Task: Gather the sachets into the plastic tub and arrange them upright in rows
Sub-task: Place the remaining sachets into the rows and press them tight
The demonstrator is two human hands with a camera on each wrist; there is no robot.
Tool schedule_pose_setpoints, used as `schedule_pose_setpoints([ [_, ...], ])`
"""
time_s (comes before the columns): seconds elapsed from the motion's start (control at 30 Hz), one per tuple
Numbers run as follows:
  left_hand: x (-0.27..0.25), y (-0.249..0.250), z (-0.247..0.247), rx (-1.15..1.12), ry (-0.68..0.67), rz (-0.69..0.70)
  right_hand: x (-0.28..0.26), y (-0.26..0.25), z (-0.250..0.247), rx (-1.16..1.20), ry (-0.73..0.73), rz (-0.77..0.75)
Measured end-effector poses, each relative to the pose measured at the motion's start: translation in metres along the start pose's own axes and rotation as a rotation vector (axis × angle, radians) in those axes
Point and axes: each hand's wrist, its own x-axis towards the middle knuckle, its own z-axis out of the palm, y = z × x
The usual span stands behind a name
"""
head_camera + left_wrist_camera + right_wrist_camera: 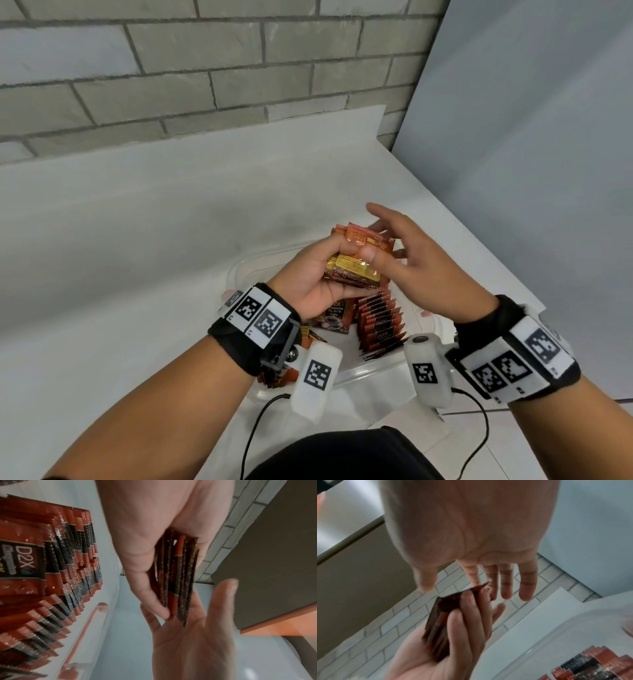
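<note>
Left hand [310,279] fingers clasping one sachet bundle [356,262], right hand [416,260] fingers spread, one tub [239,270]

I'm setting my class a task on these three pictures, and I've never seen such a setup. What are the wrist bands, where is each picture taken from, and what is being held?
A person works with bare hands; the patterned bands carry small cameras. One picture comes from a head camera looking down, the other two from each wrist, looking along the palm. The left hand grips a bundle of sachets, seen edge-on in the left wrist view. The right hand has straight fingers beside the bundle, holding nothing. Below, on the white table, a clear plastic tub already holds a row of upright sachets.
</note>
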Motion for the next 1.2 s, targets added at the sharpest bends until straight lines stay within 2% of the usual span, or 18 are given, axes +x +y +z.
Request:
schedule_pose_setpoints([
  [0.07,-0.001,-0.001,-0.002,0.003,0.004,0.003,0.0,0.004,-0.006,0.014,0.072,0.065],
  [0.17,0.001,-0.003,-0.005,0.01,-0.008,0.008,-0.002,0.008,-0.011,0.087,0.084,0.124],
  [0.23,0.001,-0.004,-0.005,0.009,0.0,0.0,-0.002,0.009,-0.012,0.166,0.131,0.093],
  [0.37,0.001,-0.005,-0.005,-0.038,0.044,-0.005,-0.002,0.007,-0.017,0.25,0.351,-0.029],
  [0.4,0.001,-0.004,-0.005,-0.06,0.056,0.003,-0.003,0.006,-0.017,0.245,0.342,-0.074],
  [0.47,0.0,-0.003,-0.005,-0.102,0.065,0.023,-0.007,0.003,-0.013,0.119,0.222,-0.147],
  [0.53,0.0,-0.001,-0.004,-0.134,0.055,0.052,-0.011,0.004,-0.007,-0.015,0.046,-0.121],
  [0.6,-0.002,0.0,-0.003,-0.137,0.057,0.089,-0.013,0.004,-0.005,-0.028,-0.053,-0.064],
  [0.67,-0.002,0.002,-0.003,-0.139,0.073,0.131,-0.013,0.002,-0.004,0.049,0.025,0.017],
  [0.73,-0.002,0.004,-0.003,-0.14,0.097,0.171,-0.011,-0.001,-0.002,0.132,0.137,0.171],
  [0.8,-0.002,0.005,-0.002,-0.11,0.104,0.193,-0.009,-0.002,0.001,0.226,0.096,0.278],
  [0.87,-0.002,0.005,-0.002,-0.06,0.088,0.203,-0.008,-0.005,0.002,0.333,0.063,0.277],
  [1.0,-0.006,0.008,-0.003,0.004,0.067,0.229,-0.001,-0.01,-0.003,0.363,0.148,0.232],
  [1.2,-0.013,0.011,-0.011,0.053,0.072,0.318,0.004,-0.016,0.007,0.706,0.059,0.384],
])
